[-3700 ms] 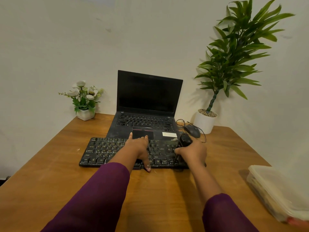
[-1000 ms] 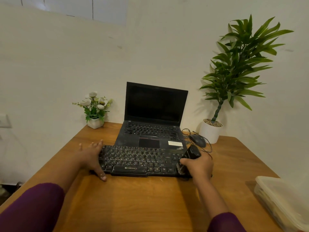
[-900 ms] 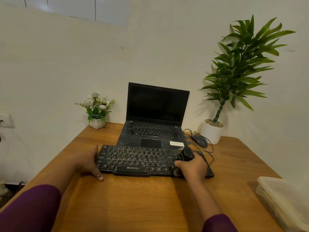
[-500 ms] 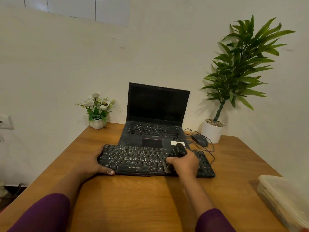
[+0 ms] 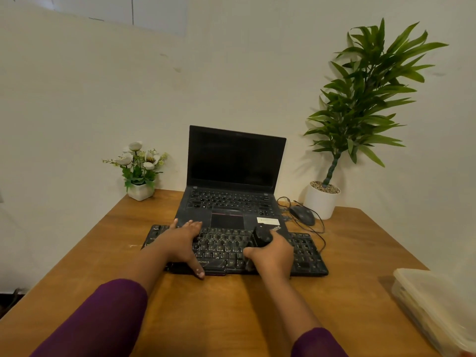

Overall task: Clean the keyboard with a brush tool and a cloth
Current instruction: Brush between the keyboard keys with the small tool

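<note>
Head view looks down on a black keyboard [image 5: 305, 249] lying across the wooden worktop [image 5: 231, 310], just in front of an open laptop [image 5: 233, 202] whose screen is dark. The left hand [image 5: 180, 244] lies flat on the left part of the keyboard, its fingers [image 5: 191, 224] straight and spread over the keys and the thumb reaching the near edge, which reads as bracing the board rather than gripping it. The right hand [image 5: 273, 256] is curled round a dark brush tool [image 5: 260, 237], whose rounded upper end stands out above the knuckles. The working end points down at the keys right of the middle and is mostly hidden under the hand, so how firmly the bristles bear on the keys cannot be told. By my judgement the brushing step is in hand, with the cloth step yet to come; no cloth can be made out anywhere. The next move calls for short strokes along the key rows, bristles worked into the gaps, with light pressure so that no keycap lifts, while the flat hand stops the keyboard from sliding. The right block of keys lies uncovered beside the brush and looks the natural stretch to cover. A mouse [image 5: 302, 214] with its cable sits behind the right end, near enough that a wide sweep could snag the cable.
</note>
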